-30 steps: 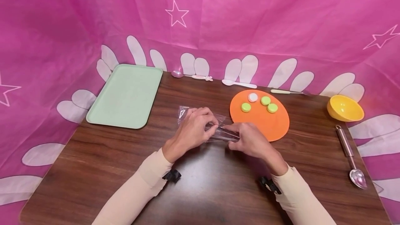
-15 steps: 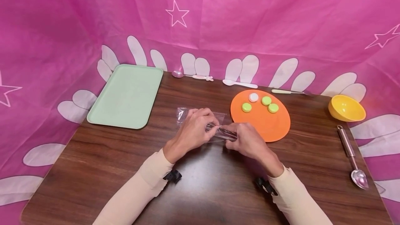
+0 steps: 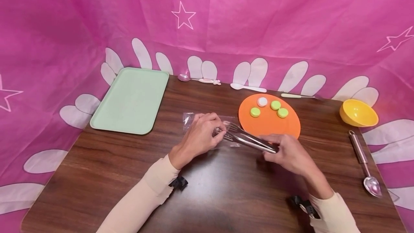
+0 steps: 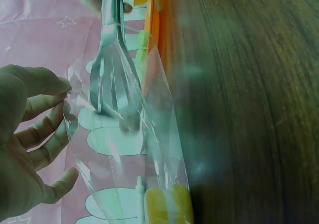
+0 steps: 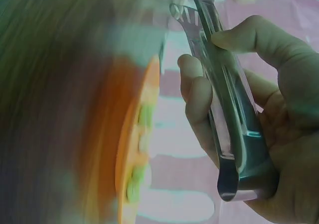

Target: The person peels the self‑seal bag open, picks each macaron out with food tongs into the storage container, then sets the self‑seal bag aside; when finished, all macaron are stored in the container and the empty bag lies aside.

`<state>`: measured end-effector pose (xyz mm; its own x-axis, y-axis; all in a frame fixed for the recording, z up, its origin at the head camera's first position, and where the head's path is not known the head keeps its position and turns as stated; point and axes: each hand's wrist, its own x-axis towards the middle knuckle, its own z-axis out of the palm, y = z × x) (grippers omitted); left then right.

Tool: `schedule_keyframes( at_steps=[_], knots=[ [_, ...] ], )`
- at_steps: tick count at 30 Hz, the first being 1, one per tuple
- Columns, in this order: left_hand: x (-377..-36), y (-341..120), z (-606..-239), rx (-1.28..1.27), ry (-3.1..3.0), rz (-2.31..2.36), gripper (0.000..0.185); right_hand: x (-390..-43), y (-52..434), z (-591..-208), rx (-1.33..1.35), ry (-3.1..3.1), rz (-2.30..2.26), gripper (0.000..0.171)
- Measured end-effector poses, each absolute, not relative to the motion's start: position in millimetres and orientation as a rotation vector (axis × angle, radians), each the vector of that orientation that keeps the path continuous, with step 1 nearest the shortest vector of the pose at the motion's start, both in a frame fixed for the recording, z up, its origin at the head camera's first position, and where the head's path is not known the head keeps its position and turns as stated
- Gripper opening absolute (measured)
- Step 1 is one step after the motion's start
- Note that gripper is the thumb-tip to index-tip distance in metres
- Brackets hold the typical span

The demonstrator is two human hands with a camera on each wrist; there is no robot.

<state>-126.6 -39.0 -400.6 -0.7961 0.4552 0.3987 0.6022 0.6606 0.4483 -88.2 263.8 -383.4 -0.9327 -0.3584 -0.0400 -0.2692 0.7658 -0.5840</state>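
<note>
My left hand (image 3: 201, 133) pinches the edge of a clear plastic bag (image 3: 188, 118) between thumb and fingers, low over the middle of the table. My right hand (image 3: 288, 154) grips metal tongs (image 3: 250, 141) near their bent end. In the left wrist view the slotted ends of the tongs (image 4: 115, 79) overlap the see-through bag (image 4: 167, 139), within its mouth or against it; which one I cannot tell. The right wrist view has the tongs (image 5: 227, 94) lying across the right hand, thumb on one arm and fingers round the other, the two arms slightly spread.
Just behind the right hand lies an orange plate (image 3: 268, 127) with several macaron-like pieces (image 3: 255, 112), green and white. A pale green tray (image 3: 130, 100) lies far left. Spoons (image 3: 248, 87) and a fork-like utensil (image 3: 299, 96) line the back edge; a yellow bowl (image 3: 358, 113) and scoop (image 3: 364, 164) stand right.
My right hand has moved right, drawing the tongs along so that much more of their length shows between the hands. The left hand has stayed in place on the bag.
</note>
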Motion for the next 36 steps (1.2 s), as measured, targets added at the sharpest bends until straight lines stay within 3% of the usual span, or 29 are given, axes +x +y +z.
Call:
schedule_keyframes(
  at_steps=[15,29,36],
  knots=[
    [-126.8,-39.0,-402.7,-0.852,-2.632,-0.839,0.004,-88.7,359.1,-391.2,-0.104,3.082,-0.617,0.049],
    [-126.4,-38.3,-400.3,-0.838,-2.641,-0.849,0.005,-88.1,362.6,-396.4,-0.045,3.087,-0.603,0.057],
    [-126.8,-39.2,-399.9,-0.835,-2.635,-0.839,0.004,-74.4,349.0,-386.7,-0.24,3.097,-0.775,0.054]
  ],
)
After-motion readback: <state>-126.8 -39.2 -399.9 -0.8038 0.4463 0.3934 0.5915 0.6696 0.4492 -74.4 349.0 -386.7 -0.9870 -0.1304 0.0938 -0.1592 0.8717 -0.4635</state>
